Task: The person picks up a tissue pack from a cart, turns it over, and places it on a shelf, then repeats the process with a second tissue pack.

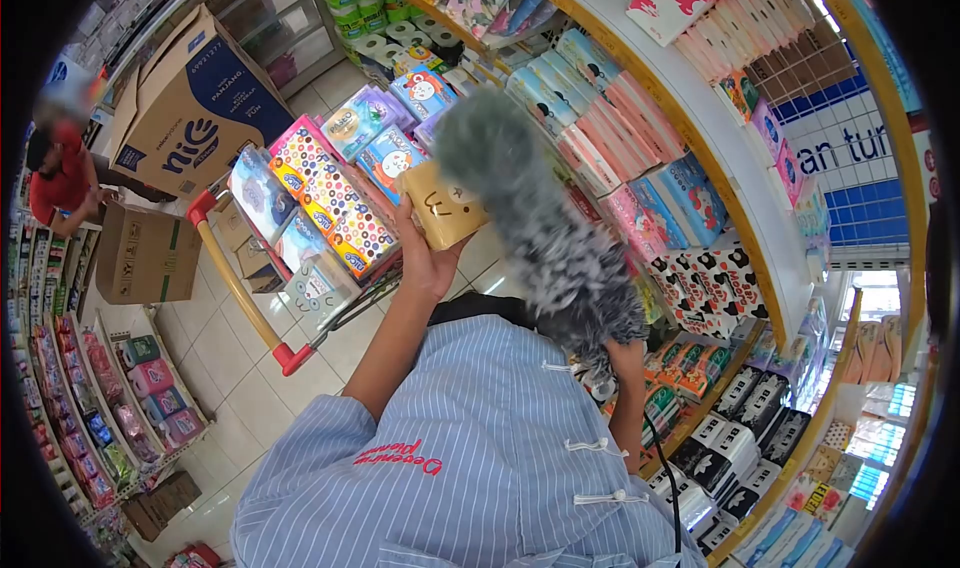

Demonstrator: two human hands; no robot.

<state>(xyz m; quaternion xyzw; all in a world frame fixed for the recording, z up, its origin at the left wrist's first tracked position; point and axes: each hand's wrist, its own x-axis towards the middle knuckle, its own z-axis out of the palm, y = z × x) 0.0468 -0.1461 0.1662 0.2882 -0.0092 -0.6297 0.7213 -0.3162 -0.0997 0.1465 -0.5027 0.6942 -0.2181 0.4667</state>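
Observation:
My left hand (425,263) is closed around a yellow tissue pack (440,203) with a simple animal face on it, held up in front of my body. At my right side, my right hand (625,356) grips the lower end of a fluffy grey feather duster (570,268). The duster's greenish tip is blurred and reaches up to the yellow pack, overlapping its right edge in this view. Close to my left hand, a shopping trolley with a yellow and red handle (235,288) is piled with tissue packs, among them a dotted colourful pack (325,193).
Shelves (740,148) of tissue packs curve along my right. A large brown and blue carton (200,108) stands beyond the trolley, with a smaller carton (150,253) nearby. A person in a red shirt (62,178) is at far left, beside another shelf (150,398).

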